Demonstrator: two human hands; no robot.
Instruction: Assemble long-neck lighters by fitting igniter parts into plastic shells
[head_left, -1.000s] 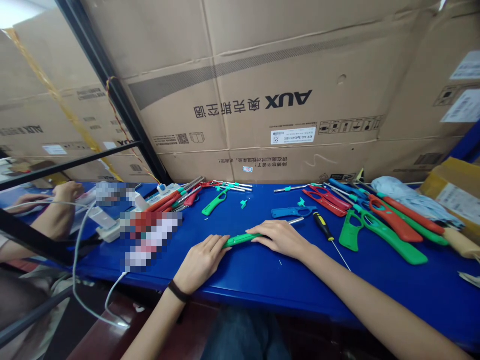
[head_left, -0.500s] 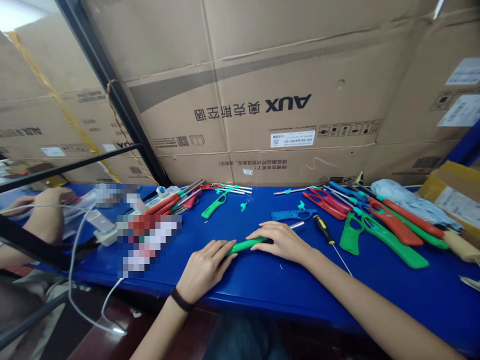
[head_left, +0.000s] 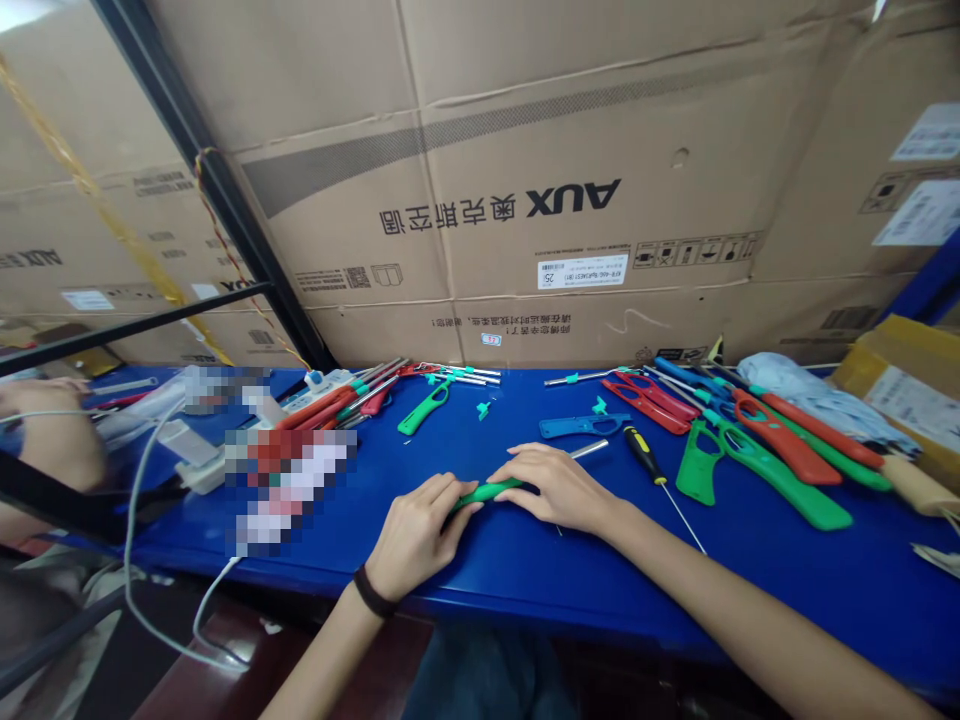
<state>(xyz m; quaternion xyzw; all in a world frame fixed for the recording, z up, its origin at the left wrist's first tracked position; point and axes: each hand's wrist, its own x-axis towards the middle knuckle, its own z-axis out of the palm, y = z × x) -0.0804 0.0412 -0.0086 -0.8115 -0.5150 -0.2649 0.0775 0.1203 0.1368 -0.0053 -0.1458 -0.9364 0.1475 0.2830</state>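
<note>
A green lighter body with a metal tube (head_left: 491, 491) lies on the blue table (head_left: 525, 580) between my hands. My left hand (head_left: 416, 530) grips its near end, fingers curled around the green handle. My right hand (head_left: 559, 485) covers its middle with bent fingers pressed on it; the silver tube tip (head_left: 589, 449) sticks out beyond. A black-handled screwdriver (head_left: 652, 468) lies just right of my right hand. A blue lighter shell (head_left: 581, 426) lies behind it.
Red, green and blue lighter shells (head_left: 757, 455) are piled at the right, more (head_left: 360, 395) at the back left. Cardboard boxes (head_left: 525, 180) wall the back. A white cable (head_left: 142, 540) hangs off the left edge. Another person's arm (head_left: 45, 440) is at far left.
Both hands have drawn slightly closer together on the green lighter, and my left fingers have curled more tightly around its end. The other person's arm moved left.
</note>
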